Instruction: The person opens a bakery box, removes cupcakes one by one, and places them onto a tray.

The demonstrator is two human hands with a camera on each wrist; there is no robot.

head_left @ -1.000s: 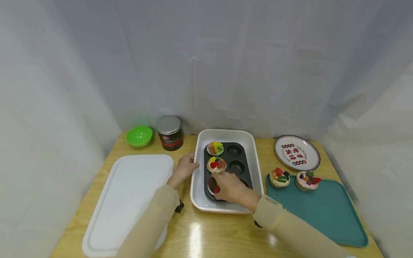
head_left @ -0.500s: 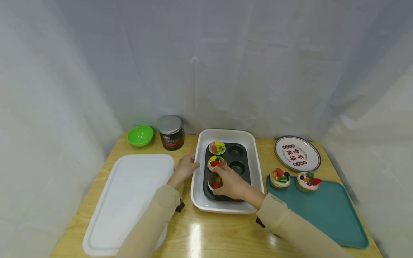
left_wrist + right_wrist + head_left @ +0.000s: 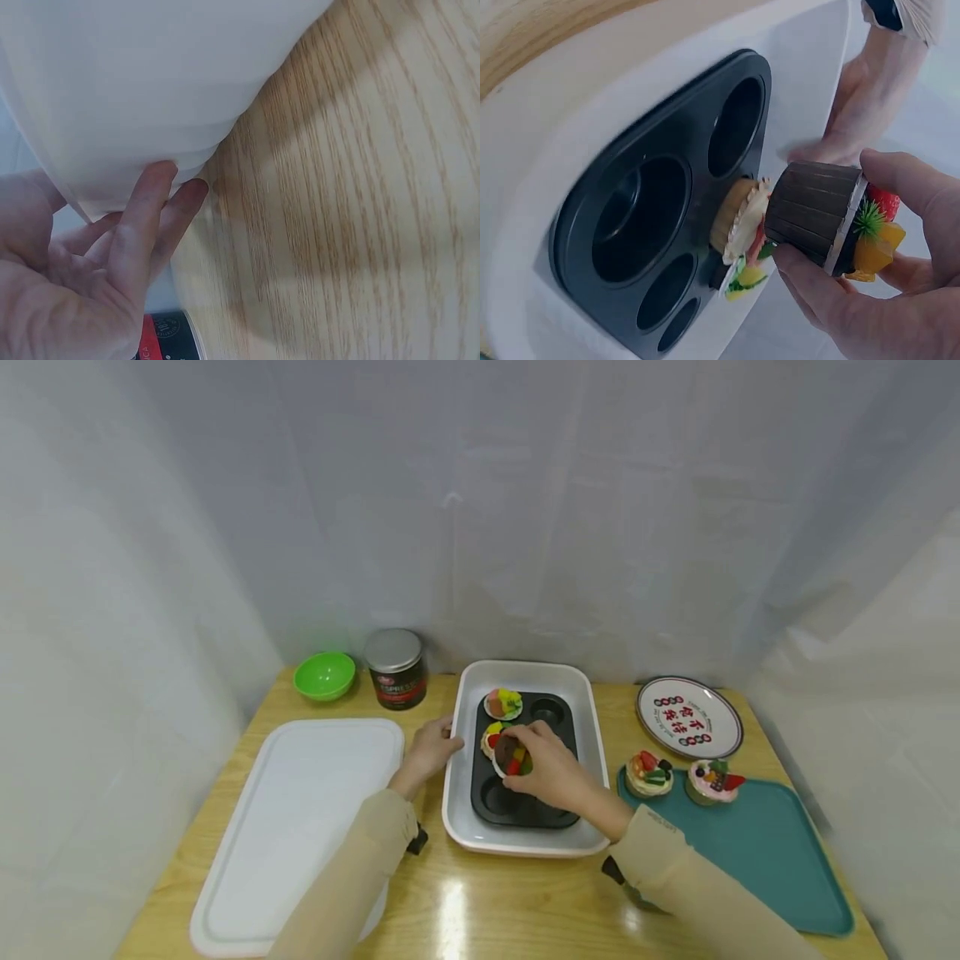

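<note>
Holds a brown-cased, fruit-topped cupcake point(image 3: 810, 214) in right hand point(image 3: 552, 768), pinched between curled thumb and fingers, spread only as far as the case, up above the left row of a black muffin pan point(image 3: 525, 816), near a cream cupcake point(image 3: 491, 740) seated in the middle left cup. With left hand point(image 3: 432, 750), grips left rim of the white basin point(image 3: 525, 847) around the pan, thumb over the edge, fingers nearly straight along the outer wall. Far left, green bowl point(image 3: 325, 677) and tin point(image 3: 397, 672); left, white tray point(image 3: 300, 827); right, teal tray point(image 3: 757, 860), two fruit cupcakes point(image 3: 649, 775) at its far edge, plate point(image 3: 690, 717) beyond.
</note>
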